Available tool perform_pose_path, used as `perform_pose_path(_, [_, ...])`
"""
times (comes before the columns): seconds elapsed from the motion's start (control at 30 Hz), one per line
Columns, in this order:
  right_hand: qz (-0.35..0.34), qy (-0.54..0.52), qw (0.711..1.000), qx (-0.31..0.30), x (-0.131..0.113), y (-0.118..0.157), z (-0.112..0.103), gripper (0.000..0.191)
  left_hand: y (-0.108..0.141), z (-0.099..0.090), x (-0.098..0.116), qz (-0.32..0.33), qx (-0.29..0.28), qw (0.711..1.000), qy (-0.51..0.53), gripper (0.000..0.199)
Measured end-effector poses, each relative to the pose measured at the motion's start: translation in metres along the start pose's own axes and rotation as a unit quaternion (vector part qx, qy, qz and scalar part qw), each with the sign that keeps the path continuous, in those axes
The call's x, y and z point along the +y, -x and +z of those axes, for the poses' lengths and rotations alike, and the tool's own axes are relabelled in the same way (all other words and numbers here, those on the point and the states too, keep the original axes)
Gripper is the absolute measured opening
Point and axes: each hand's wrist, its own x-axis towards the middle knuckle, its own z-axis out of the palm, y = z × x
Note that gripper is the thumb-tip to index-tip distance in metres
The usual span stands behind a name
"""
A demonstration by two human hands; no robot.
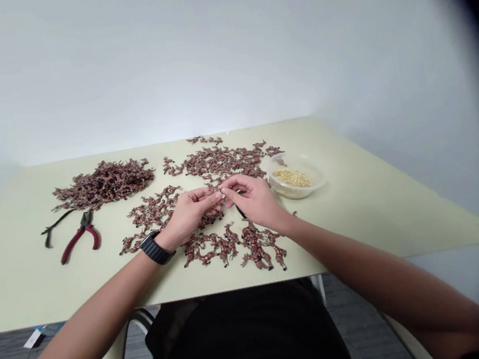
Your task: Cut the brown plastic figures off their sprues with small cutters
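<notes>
My left hand (191, 213) and my right hand (257, 201) meet above the middle of the table, fingertips almost touching. Each is closed in a pinch of thumb and fingers. What lies between the fingertips is too small to make out. A dark, slim object (241, 210) shows below my right fingers; whether that hand grips it I cannot tell. Under and around both hands lie many small shiny brown animal figures, deer-like in shape, with a loose cluster (256, 248) nearest me and another (154, 209) left of my left hand.
A clear round plastic bowl (318, 182) with small gold-coloured pieces (292, 177) stands right of my hands. Red-handled pliers (77, 236) and a black forked tool (54, 227) lie left. Behind them is a dense heap of brown figures (105, 184); more figures (223, 161) spread along the back.
</notes>
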Motion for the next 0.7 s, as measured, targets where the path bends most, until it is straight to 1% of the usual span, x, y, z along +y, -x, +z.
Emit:
perform_pose_path(0.07, [-0.015, 0.008, 1.0, -0.001, 0.001, 0.001, 0.002, 0.016, -0.001, 0.001, -0.002, 0.006, 0.008, 1.0, 0.015, 0.033])
perform_pose_path(0.1, [-0.03, 0.018, 0.999, 0.009, 0.001, 0.001, 0.002, 0.015, -0.001, 0.001, -0.003, 0.013, 0.016, 1.0, 0.01, 0.031])
perform_pose_path(0.2, [-0.076, 0.07, 0.993, 0.055, 0.0, 0.001, 0.001, 0.012, -0.001, 0.0, -0.005, 0.042, 0.047, 0.997, -0.044, 0.033])
perform_pose_path(0.27, [-0.087, 0.102, 0.989, 0.066, -0.002, 0.0, -0.001, 0.011, 0.0, 0.0, -0.006, 0.061, 0.059, 0.993, -0.083, 0.035])
perform_pose_path(0.47, [-0.1, 0.134, 0.984, 0.057, -0.007, 0.001, -0.001, 0.012, 0.002, 0.004, -0.002, 0.084, 0.054, 0.986, -0.136, 0.024])
perform_pose_path(0.7, [-0.125, 0.147, 0.98, 0.056, -0.01, 0.004, 0.001, 0.009, 0.007, 0.008, 0.001, 0.086, 0.053, 0.977, -0.186, 0.024])
